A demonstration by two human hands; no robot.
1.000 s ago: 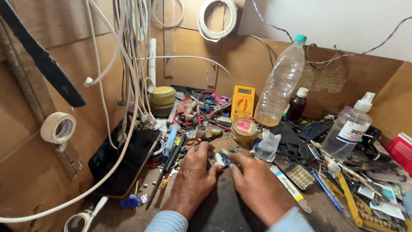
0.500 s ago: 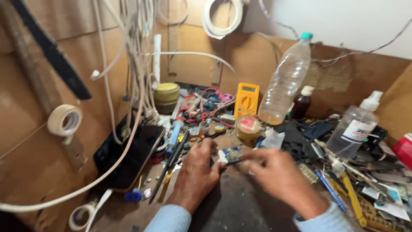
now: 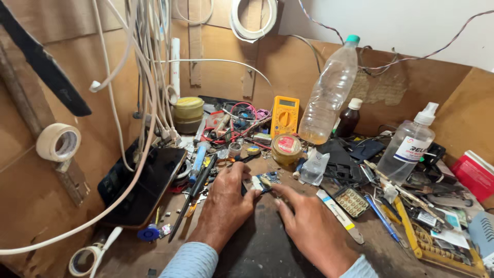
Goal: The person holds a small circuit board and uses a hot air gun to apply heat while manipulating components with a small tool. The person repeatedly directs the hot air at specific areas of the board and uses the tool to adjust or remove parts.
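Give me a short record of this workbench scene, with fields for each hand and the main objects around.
left hand: rests on the dark mat, fingertips at a small circuit board
right hand: fingertips pinch the same board from the right
multimeter: yellow, leaning upright behind
plastic bottle: clear, nearly empty
spray bottle: right side
phone: dark screen, left
tape roll: on left wall

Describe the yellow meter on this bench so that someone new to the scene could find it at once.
Start at the tall clear plastic bottle by the back wall. Just left of it the yellow meter leans upright. It is the only yellow box with a small screen and a round dial.
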